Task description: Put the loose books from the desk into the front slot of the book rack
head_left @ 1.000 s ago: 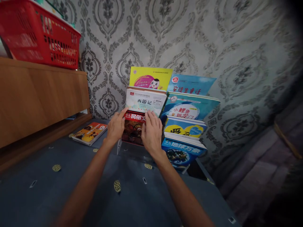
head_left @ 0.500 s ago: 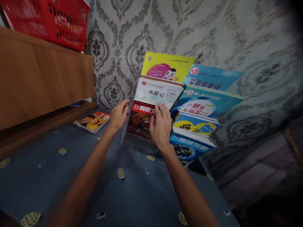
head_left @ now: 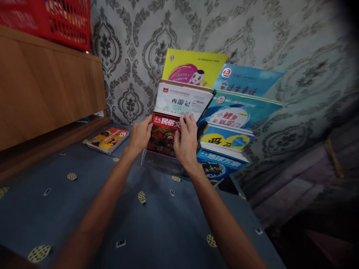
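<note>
A clear stand [head_left: 159, 164] holds several books in tiers against the wall. In its left column, the dark red book [head_left: 162, 138] sits at the front, below a white book [head_left: 182, 101] and a yellow-green one [head_left: 193, 59]. My left hand [head_left: 140, 135] is at the red book's left edge, fingers bent together against it. Over that book's right part lies my right hand [head_left: 186, 140], its fingers spread and their tips near the top edge. The right column has blue and teal books [head_left: 252, 108], untouched.
An orange book [head_left: 108, 140] lies flat on the blue patterned cloth [head_left: 112, 201], left of the stand. A wooden cabinet [head_left: 50, 89] with a red basket [head_left: 67, 22] on top stands at the left. Purple-grey fabric [head_left: 297, 179] hangs at the right.
My left hand has moved right, from beside the stand to the red book's left edge. My right hand stays on the book. The view has shifted slightly.
</note>
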Demonstrator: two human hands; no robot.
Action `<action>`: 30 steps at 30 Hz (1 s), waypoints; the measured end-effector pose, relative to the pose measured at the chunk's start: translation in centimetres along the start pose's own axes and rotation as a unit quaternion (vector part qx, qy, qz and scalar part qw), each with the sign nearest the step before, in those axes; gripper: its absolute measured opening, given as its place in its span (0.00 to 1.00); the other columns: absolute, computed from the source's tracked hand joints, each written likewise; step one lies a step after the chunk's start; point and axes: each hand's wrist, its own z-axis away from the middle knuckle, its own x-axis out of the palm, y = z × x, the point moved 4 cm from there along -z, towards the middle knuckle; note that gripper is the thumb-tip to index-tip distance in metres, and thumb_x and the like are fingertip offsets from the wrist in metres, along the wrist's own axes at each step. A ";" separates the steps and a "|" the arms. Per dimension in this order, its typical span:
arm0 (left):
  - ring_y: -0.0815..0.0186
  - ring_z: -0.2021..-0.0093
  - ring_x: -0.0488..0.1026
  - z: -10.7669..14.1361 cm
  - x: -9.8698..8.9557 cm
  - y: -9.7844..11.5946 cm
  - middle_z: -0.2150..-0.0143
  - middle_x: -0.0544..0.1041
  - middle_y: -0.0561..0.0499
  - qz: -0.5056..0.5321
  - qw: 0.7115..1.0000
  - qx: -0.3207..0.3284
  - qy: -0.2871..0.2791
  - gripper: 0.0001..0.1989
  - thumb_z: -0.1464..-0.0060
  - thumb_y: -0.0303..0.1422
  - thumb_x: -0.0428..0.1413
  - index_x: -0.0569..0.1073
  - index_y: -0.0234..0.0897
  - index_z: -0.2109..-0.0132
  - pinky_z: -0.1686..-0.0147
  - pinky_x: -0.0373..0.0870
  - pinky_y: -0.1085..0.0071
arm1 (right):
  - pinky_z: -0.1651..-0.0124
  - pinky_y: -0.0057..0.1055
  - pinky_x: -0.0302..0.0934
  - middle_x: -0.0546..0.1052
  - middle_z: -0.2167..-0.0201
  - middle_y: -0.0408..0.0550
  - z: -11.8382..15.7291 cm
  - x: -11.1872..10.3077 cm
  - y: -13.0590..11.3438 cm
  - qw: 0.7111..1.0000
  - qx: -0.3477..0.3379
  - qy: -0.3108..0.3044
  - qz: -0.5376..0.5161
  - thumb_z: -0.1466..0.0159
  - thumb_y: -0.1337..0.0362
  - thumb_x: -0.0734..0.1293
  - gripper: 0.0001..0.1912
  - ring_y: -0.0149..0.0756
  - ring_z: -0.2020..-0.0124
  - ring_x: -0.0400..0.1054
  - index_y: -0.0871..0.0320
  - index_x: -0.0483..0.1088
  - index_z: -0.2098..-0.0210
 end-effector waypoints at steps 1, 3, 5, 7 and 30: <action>0.54 0.48 0.77 0.0 0.0 0.1 0.47 0.80 0.43 -0.004 1.000 0.001 -0.001 0.21 0.34 0.30 0.46 0.70 0.38 0.37 0.47 0.69 0.62 | 0.29 0.62 0.47 0.57 0.28 0.59 0.4 -0.2 -0.3 1.000 0.005 0.003 -0.002 0.31 0.70 0.52 0.30 0.51 0.25 0.42 0.59 0.55 0.30; 0.54 0.49 0.77 0.1 -0.1 0.1 0.48 0.80 0.43 -0.013 1.000 0.000 -0.001 0.21 0.34 0.30 0.46 0.70 0.39 0.36 0.47 0.69 0.61 | 0.29 0.62 0.46 0.50 0.26 0.57 1.7 -0.3 -0.8 1.000 0.019 0.013 -0.007 0.30 0.70 0.52 0.31 0.50 0.24 0.37 0.57 0.49 0.28; 0.54 0.49 0.77 0.1 -0.1 0.2 0.48 0.81 0.43 -0.025 1.000 -0.004 0.002 0.21 0.34 0.30 0.47 0.70 0.39 0.37 0.47 0.69 0.61 | 0.29 0.61 0.46 0.46 0.25 0.57 3.3 0.1 -0.8 0.998 0.046 0.029 -0.015 0.29 0.68 0.52 0.34 0.49 0.24 0.35 0.57 0.41 0.26; 0.55 0.49 0.77 0.1 -0.2 0.2 0.48 0.81 0.43 -0.035 0.999 -0.004 0.004 0.21 0.34 0.30 0.46 0.71 0.39 0.38 0.47 0.68 0.62 | 0.29 0.58 0.47 0.44 0.25 0.62 4.9 1.0 -0.1 0.994 0.089 0.045 -0.035 0.29 0.66 0.52 0.35 0.48 0.24 0.37 0.62 0.36 0.26; 0.57 0.57 0.79 -0.1 0.6 -0.1 0.52 0.83 0.43 -0.046 0.998 -0.029 0.022 0.19 0.35 0.33 0.46 0.76 0.38 0.44 0.57 0.69 0.67 | 0.43 0.47 0.66 0.74 0.41 0.64 6.4 4.3 3.3 0.969 0.201 0.074 -0.121 0.35 0.64 0.60 0.34 0.51 0.44 0.72 0.66 0.55 0.31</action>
